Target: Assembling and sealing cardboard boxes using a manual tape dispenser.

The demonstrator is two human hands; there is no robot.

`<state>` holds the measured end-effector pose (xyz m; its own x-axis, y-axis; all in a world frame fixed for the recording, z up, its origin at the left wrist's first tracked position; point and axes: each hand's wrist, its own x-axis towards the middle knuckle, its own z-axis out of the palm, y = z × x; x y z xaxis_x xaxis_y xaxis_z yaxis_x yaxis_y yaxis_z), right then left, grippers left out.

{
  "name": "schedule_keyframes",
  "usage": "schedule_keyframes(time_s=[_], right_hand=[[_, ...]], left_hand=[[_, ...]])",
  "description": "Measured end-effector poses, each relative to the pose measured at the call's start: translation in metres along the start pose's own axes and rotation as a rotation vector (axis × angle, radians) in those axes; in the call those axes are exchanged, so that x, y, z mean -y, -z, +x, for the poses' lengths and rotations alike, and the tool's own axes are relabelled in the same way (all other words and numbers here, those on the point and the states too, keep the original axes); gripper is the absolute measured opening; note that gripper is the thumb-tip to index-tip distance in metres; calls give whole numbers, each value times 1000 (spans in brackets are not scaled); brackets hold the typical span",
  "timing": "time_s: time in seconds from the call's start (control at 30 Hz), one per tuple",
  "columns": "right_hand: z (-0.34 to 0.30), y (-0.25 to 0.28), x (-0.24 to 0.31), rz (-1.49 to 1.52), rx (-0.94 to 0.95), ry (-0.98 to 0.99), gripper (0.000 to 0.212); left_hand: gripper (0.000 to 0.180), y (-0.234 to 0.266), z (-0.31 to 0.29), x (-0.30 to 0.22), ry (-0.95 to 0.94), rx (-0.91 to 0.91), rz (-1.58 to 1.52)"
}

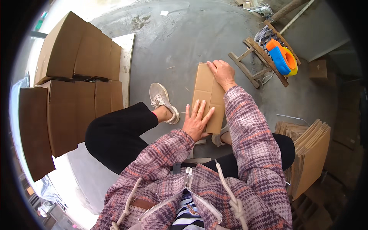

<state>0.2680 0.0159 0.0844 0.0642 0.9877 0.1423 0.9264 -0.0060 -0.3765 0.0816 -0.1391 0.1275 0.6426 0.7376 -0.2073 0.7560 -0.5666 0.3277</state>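
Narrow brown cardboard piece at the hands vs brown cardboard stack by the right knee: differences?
The narrow brown cardboard piece is single; the brown cardboard stack has many sheets. The left hand and right hand touch the piece; neither touches the stack. Both are brown cardboard.

The long brown box is matt cardboard. The orange-and-blue ring-shaped tool looks glossy plastic; the brown slatted stool, rough wood.
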Motion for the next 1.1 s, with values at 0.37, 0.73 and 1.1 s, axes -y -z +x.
schedule_keyframes(time_s=[0.37, 0.73, 1.1], right_hand=[[-21, 9, -9, 185, -64, -67, 20], [-85, 2, 9, -64, -179, 30, 49], [-83, 3, 9, -43, -212, -68, 43]], left_hand=[[96, -12, 15, 4, -196, -147, -37], [92, -20, 13, 7, -200, -171, -85], [91, -18, 12, 6, -218, -136, -74]])
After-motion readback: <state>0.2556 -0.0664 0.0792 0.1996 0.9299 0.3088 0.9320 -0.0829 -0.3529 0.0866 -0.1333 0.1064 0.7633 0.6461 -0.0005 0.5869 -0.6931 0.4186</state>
